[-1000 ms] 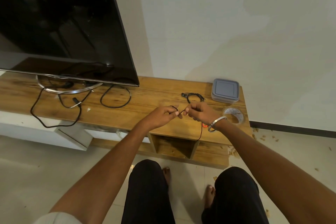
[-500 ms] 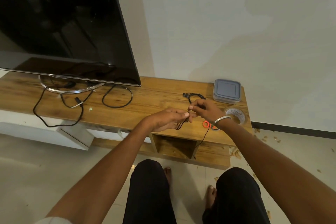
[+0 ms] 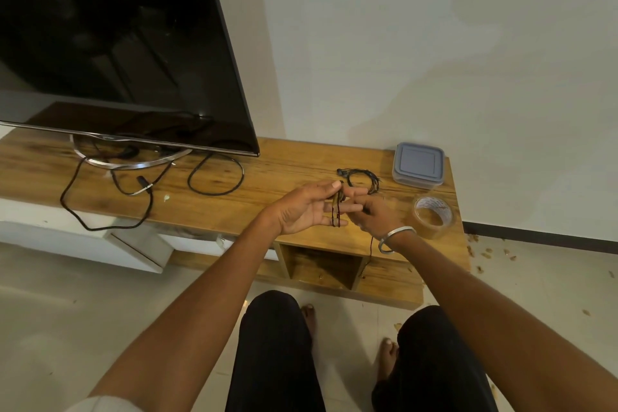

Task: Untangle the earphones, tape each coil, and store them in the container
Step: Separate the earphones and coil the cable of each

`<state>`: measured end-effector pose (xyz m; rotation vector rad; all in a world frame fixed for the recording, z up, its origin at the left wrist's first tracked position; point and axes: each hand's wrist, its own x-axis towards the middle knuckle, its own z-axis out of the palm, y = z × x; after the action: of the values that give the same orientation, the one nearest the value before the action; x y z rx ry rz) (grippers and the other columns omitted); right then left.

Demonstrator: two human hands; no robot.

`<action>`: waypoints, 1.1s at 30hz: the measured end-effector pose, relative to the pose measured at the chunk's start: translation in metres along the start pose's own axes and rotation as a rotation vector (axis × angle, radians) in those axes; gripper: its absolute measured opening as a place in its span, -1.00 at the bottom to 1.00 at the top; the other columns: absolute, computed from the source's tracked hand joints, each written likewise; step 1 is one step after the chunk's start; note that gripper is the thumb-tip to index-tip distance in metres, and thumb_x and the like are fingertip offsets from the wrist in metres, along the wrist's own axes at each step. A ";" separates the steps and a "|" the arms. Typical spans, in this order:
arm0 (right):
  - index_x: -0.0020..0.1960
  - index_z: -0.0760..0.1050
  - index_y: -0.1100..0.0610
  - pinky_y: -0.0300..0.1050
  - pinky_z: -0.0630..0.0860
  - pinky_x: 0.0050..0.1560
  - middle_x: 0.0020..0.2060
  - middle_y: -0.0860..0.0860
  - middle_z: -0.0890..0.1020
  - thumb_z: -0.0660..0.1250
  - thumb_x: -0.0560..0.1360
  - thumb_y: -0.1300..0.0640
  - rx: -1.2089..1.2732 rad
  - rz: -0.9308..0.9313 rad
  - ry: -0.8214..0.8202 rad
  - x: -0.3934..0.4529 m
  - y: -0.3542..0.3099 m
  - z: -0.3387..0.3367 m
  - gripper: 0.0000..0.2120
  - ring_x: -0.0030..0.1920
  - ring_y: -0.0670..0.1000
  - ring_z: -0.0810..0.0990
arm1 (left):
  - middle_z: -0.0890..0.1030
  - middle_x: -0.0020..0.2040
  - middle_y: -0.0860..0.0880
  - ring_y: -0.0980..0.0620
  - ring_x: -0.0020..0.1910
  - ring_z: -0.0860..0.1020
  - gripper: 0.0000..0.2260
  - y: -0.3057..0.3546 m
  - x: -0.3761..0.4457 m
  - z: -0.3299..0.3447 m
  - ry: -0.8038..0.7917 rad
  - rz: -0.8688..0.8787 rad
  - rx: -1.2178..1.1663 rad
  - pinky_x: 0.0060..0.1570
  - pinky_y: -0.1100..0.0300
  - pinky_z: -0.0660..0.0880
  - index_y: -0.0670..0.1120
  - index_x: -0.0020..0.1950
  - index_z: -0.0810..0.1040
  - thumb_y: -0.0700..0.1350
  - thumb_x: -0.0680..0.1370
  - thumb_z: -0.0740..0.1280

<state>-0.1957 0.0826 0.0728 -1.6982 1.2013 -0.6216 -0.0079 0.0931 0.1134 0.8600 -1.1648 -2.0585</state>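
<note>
Coiling underway: left hand (image 3: pixel 309 209) splayed as a spool, earphone cord (image 3: pixel 336 216) looped round its fingers, right hand (image 3: pixel 376 216) pinching the tail; next, tape roll (image 3: pixel 433 216) at three o'clock

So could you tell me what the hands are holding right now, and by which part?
A black earphone cable: coils wound round the left hand's straight fingers, and the right hand pinches the strand beside them; its tail hangs below.
</note>
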 end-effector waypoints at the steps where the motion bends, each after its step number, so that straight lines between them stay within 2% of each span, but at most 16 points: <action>1: -0.15 0.56 0.12 -0.30 0.33 -0.38 -0.38 0.01 0.48 0.19 0.57 0.29 -0.002 0.017 -0.010 0.001 0.002 0.003 -0.78 -0.43 -0.15 0.38 | 0.44 0.42 -0.15 -0.24 0.38 0.43 -0.79 0.000 0.000 0.002 0.009 0.005 0.001 0.33 -0.30 0.32 -0.11 0.08 0.57 -0.01 0.57 0.27; 3: -0.19 0.53 0.04 -0.31 0.31 -0.40 -0.41 -0.01 0.46 0.16 0.59 0.25 0.021 0.068 -0.029 0.003 0.005 0.010 -0.73 -0.42 -0.10 0.36 | 0.44 0.43 -0.13 -0.23 0.38 0.43 -0.78 -0.002 0.001 0.003 0.031 0.022 -0.004 0.34 -0.29 0.32 -0.13 0.10 0.55 -0.03 0.60 0.22; 6: 0.01 0.54 0.24 -0.36 0.32 -0.40 -0.42 -0.03 0.45 0.14 0.61 0.24 0.072 0.098 -0.033 0.005 0.007 0.016 -0.80 -0.47 -0.21 0.38 | 0.44 0.43 -0.11 -0.22 0.36 0.45 -0.65 -0.004 0.001 0.001 0.091 0.048 0.007 0.35 -0.32 0.30 -0.28 0.30 0.43 -0.06 0.64 0.16; 8: 0.01 0.54 0.28 -0.35 0.31 -0.39 -0.41 -0.03 0.44 0.15 0.61 0.23 0.054 0.065 -0.047 0.004 0.010 0.015 -0.79 -0.49 -0.23 0.37 | 0.42 0.44 -0.11 -0.23 0.36 0.45 -0.61 -0.003 0.001 0.001 0.118 0.073 -0.003 0.34 -0.34 0.30 -0.33 0.36 0.37 -0.08 0.66 0.13; 11: -0.05 0.59 0.17 -0.34 0.32 -0.39 -0.42 -0.03 0.45 0.19 0.60 0.17 0.044 0.044 -0.110 0.002 0.012 0.017 -0.79 -0.47 -0.18 0.35 | 0.43 0.44 -0.10 -0.20 0.37 0.45 -0.74 0.002 0.001 0.004 0.132 0.136 -0.032 0.30 -0.30 0.36 -0.21 0.15 0.50 -0.08 0.66 0.11; 14: -0.09 0.60 0.06 -0.24 0.34 -0.36 -0.44 -0.05 0.45 0.20 0.60 0.13 0.041 0.023 -0.133 0.002 0.012 0.021 -0.79 -0.44 -0.10 0.36 | 0.43 0.44 -0.05 -0.14 0.41 0.41 -0.79 0.002 0.004 0.003 0.180 0.161 -0.005 0.33 -0.21 0.35 -0.12 0.02 0.54 -0.09 0.65 0.13; 18: -0.08 0.61 0.06 -0.25 0.35 -0.34 -0.44 -0.06 0.46 0.22 0.59 0.09 0.031 0.014 -0.163 0.001 0.003 0.019 -0.80 -0.44 -0.12 0.37 | 0.44 0.42 0.09 -0.01 0.47 0.31 -0.78 -0.005 0.007 -0.003 0.216 0.164 0.176 0.40 -0.13 0.26 -0.07 -0.02 0.62 -0.08 0.64 0.19; 20: -0.08 0.62 0.11 -0.26 0.35 -0.35 -0.45 -0.05 0.45 0.24 0.58 0.11 0.042 0.014 -0.168 0.001 -0.002 0.016 -0.80 -0.45 -0.12 0.37 | 0.42 0.44 0.09 0.07 0.48 0.29 -0.78 -0.007 0.007 -0.005 0.241 0.150 0.284 0.40 -0.04 0.25 -0.04 -0.02 0.65 -0.09 0.64 0.20; 22: -0.09 0.63 0.13 -0.24 0.34 -0.36 -0.45 -0.05 0.44 0.25 0.57 0.11 0.061 0.027 -0.178 0.000 -0.005 0.014 -0.80 -0.44 -0.10 0.36 | 0.44 0.42 0.07 0.15 0.45 0.32 -0.78 -0.008 0.006 -0.008 0.283 0.139 0.424 0.40 0.06 0.28 -0.02 -0.01 0.66 -0.09 0.64 0.21; 25: -0.07 0.64 0.17 -0.20 0.32 -0.36 -0.42 -0.12 0.50 0.27 0.56 0.14 0.106 0.066 -0.185 -0.002 -0.010 0.009 -0.81 -0.43 -0.11 0.36 | 0.54 0.28 0.11 0.25 0.32 0.42 -0.79 -0.011 0.004 -0.015 0.302 0.119 0.604 0.33 0.18 0.31 -0.02 0.03 0.67 -0.08 0.63 0.24; 27: -0.05 0.63 0.22 -0.20 0.31 -0.37 -0.35 -0.13 0.54 0.28 0.55 0.15 0.141 0.091 -0.185 -0.003 -0.012 0.005 -0.81 -0.43 -0.17 0.39 | 0.49 0.36 0.08 0.21 0.35 0.41 -0.79 -0.015 0.003 -0.019 0.306 0.071 0.690 0.29 0.26 0.30 -0.04 0.10 0.67 -0.08 0.63 0.24; 29: -0.07 0.64 0.17 -0.24 0.32 -0.37 -0.39 -0.04 0.47 0.28 0.55 0.11 0.122 0.097 -0.183 -0.004 -0.012 0.001 -0.81 -0.41 -0.11 0.35 | 0.45 0.42 0.04 0.14 0.38 0.39 -0.79 -0.020 0.001 -0.023 0.331 0.020 0.764 0.29 0.24 0.32 -0.02 0.13 0.66 -0.04 0.62 0.26; 33: -0.06 0.64 0.20 -0.26 0.30 -0.41 -0.44 -0.03 0.40 0.29 0.55 0.09 0.121 0.121 -0.144 -0.003 -0.010 -0.005 -0.78 -0.43 -0.09 0.31 | 0.55 0.32 0.06 0.08 0.29 0.47 -0.81 -0.026 -0.003 -0.030 0.326 -0.056 0.930 0.33 0.00 0.39 0.12 0.06 0.67 0.06 0.59 0.27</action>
<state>-0.1967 0.0842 0.0848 -1.5304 1.1323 -0.4801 0.0122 0.0916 0.0785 1.5802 -1.9237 -1.2662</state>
